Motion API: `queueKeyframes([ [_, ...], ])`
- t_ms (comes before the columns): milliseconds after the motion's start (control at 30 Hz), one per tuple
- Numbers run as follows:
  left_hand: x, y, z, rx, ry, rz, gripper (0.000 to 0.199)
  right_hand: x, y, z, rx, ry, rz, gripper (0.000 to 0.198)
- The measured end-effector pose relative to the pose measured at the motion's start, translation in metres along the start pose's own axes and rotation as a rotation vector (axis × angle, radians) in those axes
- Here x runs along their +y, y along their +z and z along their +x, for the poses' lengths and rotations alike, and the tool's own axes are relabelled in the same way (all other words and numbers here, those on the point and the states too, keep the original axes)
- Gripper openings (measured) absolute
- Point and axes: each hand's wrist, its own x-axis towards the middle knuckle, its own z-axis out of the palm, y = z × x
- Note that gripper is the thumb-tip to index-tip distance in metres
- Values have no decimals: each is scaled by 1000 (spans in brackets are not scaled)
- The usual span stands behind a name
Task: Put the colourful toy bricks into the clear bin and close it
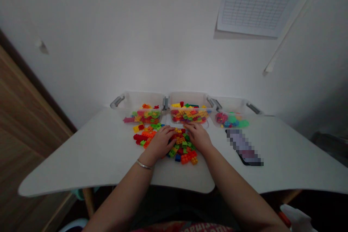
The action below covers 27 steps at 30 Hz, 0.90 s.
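Observation:
A loose pile of colourful toy building bricks [179, 148] lies on the white table in front of me. My left hand [162, 140] rests over the left part of the pile, its thumb apart from the fingers. On the pile's right side, my right hand [199, 137] reaches in with fingers stretched towards the far edge. Both hands touch or nearly touch the bricks, and no brick shows clearly gripped in either. Some bricks under the palms are hidden. A thin bracelet [144, 165] circles my left wrist.
Behind the pile stand three clear plastic bins: a left bin [144, 98] and a middle bin [190, 98] with bricks, and a right bin [233, 102] with other colourful pieces. A phone [244, 148] lies right on the white table [89, 152]. A wall is close behind.

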Motion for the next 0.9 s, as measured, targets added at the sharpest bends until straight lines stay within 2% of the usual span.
queueKeyframes([
  [167,-1,2,0,2,-1,3,30,-1,4,5,-46,18,-124,45],
  [400,-3,5,0,23,3,-9,29,3,5,4,16,106,-75,39],
  [600,-3,5,0,15,6,-7,30,2,1,1,41,221,-64,24],
  [767,-3,4,0,9,1,-17,29,1,1,1,78,252,-92,17],
  [900,-3,5,0,18,2,-21,28,0,3,3,73,206,-88,24],
])
